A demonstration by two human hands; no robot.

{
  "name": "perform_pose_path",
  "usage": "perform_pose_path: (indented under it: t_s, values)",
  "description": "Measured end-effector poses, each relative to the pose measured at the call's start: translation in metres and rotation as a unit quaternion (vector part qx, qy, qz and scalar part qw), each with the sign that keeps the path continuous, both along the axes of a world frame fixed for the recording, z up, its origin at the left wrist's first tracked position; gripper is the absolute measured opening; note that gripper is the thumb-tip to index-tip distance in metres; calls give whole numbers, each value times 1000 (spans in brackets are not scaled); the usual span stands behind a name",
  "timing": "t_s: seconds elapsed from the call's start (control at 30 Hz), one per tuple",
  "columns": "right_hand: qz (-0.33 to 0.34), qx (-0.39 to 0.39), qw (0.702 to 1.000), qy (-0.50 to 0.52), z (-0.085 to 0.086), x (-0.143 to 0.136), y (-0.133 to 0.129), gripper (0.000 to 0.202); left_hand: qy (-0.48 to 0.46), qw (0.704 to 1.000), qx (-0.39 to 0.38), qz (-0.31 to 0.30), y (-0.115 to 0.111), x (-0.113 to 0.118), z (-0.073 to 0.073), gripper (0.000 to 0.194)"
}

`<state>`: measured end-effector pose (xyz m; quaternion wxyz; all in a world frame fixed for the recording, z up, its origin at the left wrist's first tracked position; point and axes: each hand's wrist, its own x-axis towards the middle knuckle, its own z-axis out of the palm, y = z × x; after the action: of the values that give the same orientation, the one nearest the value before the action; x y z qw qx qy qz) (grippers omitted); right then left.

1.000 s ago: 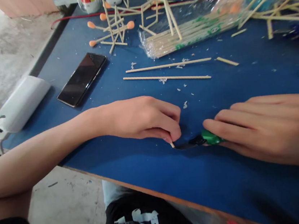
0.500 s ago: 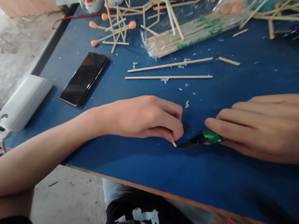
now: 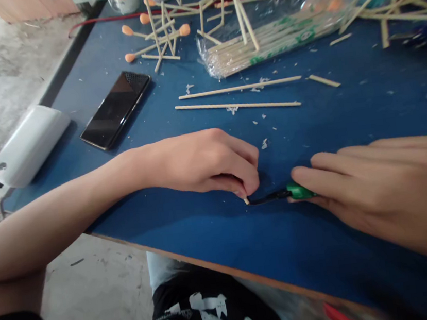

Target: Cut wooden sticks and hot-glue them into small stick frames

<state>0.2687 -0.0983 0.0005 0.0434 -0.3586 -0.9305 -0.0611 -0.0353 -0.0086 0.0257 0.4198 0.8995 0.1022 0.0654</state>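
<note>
My left hand [image 3: 222, 164] rests on the blue table with its fingertips pinched on a short wooden stick [image 3: 246, 201]; only the stick's pale end shows below the thumb. From the other side my right hand [image 3: 360, 183] is wrapped round a green-handled knife [image 3: 297, 190]. Its thin dark blade points left, and the tip meets the stick's end close to my left fingertips. Beyond the hands lie two long wooden sticks [image 3: 239, 87], roughly parallel, and a short cut piece [image 3: 324, 81].
A black phone [image 3: 116, 109] and a white rounded case-like object [image 3: 28, 146] lie at left. Behind are a clear bag of sticks [image 3: 261, 45], stick frames with orange tips [image 3: 162, 44] and more joined sticks [image 3: 392, 3]. The table's wooden front edge [image 3: 211, 269] runs below my hands.
The view has shifted slightly. Both hands keep their grips, the knife's blade still at the stick's end; my right hand and wrist are tilted a little differently.
</note>
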Motion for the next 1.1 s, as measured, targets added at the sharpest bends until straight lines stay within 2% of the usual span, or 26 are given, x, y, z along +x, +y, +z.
perform_pose_path:
  t_s: [0.1,0.2,0.4,0.5,0.6,0.7,0.9,1.1]
  values:
    - [37,43,997,-59,4,-2,1,20,-11,1000,0,-8,1,0,-1,20]
    - [62,68,994,-56,10,-8,4,20,-8,1000,-8,-9,2,1,0,18]
    - [89,59,993,-47,14,-11,14,38,-8,999,-49,16,1,1,5,18]
    - [105,1,994,-39,10,-4,25,43,-8,999,-48,17,1,-1,4,17]
    - [77,-126,989,29,9,3,39,42,-3,1000,-24,2,1,-3,0,16]
    - [65,-227,968,83,12,7,50,46,4,1000,-4,-8,2,-4,-2,18]
    - [61,-289,948,120,19,7,57,54,3,1000,-15,3,2,-2,1,13]
    - [72,-314,934,152,21,7,60,53,22,999,27,-6,3,-3,0,20]
